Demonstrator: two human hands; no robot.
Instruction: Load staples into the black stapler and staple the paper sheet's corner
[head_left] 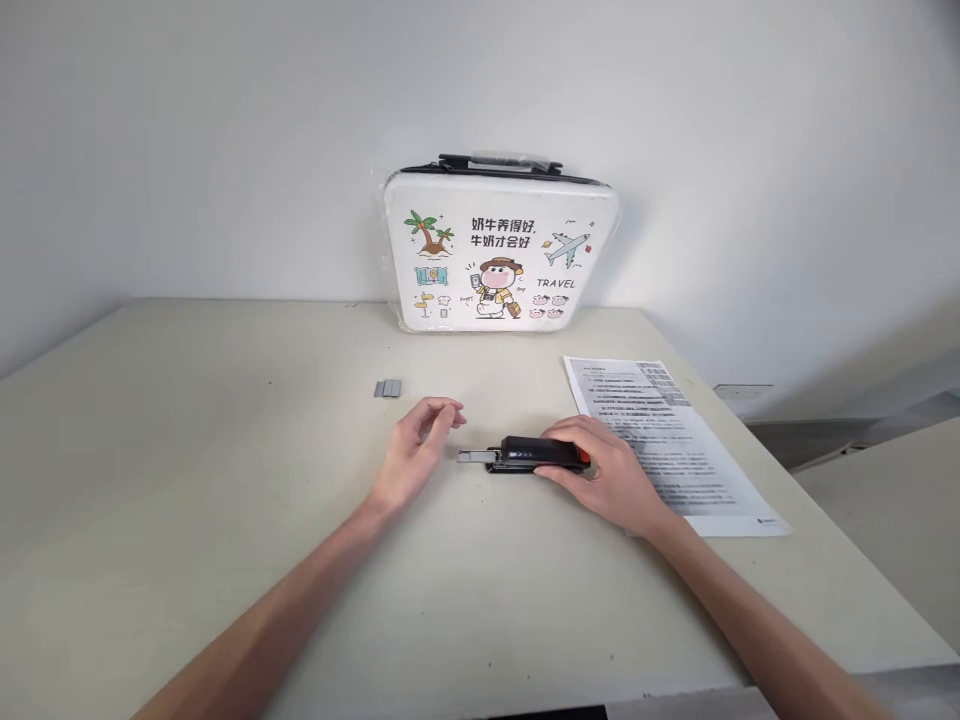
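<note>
A black stapler [536,453] lies on the table with its metal staple tray [477,456] sticking out to the left. My right hand [604,465] is wrapped round the stapler's right end, where a bit of red shows. Just left of the tray, my left hand [420,445] is loosely curled, its fingertips a little above and apart from the metal. Nothing can be seen in its fingers. Beyond this hand lie a few grey strips of staples [388,388], side by side.
A printed sheet of paper [660,440] lies to the right, partly behind my right hand. Against the wall stands a white case [450,310] with cartoon pictures and a black handle. The table [187,450] ends at an edge on the right.
</note>
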